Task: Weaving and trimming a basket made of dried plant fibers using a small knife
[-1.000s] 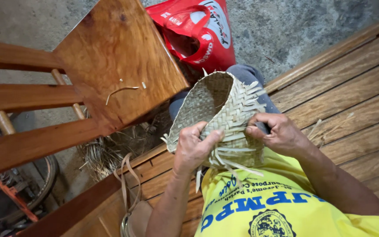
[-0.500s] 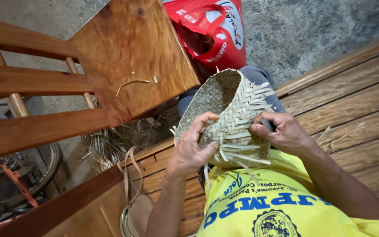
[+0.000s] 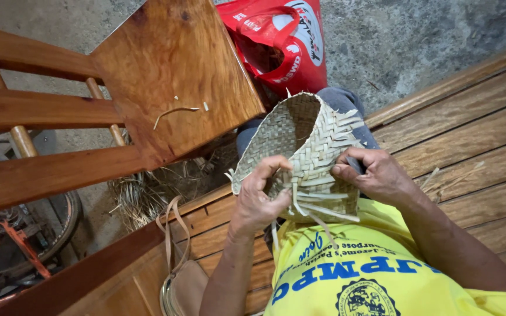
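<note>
A: Lower centre of the frame, close in: the yellow shirt (image 3: 346,275), and just above it both hands on the woven basket (image 3: 308,146).

B: Who's got what?

A: Left hand (image 3: 259,202) is curled round the near rim from the left, thumb up against the weave, fingers closed on it. Right hand (image 3: 376,175) pinches the right side, fingertips closed on the loose strips (image 3: 323,208) that hang off the unfinished edge.

B: And the basket's lie?

A: Between the two hands, long axis running from the chest up and away, open mouth tipped toward upper left. Both hands touch it; the left sits a little nearer the body.

B: What's it resting on?

A: No tabletop. It seems held in the air over the lap, a grey-clad knee (image 3: 341,102) behind it. Wooden planks (image 3: 469,140) fill the right.

B: Further out?

A: Wooden chair (image 3: 171,76) upper left with a scrap strip (image 3: 174,112) on its seat, dry leaf waste (image 3: 147,193) beneath, a red bag (image 3: 282,41) top centre on concrete floor (image 3: 417,41).
</note>
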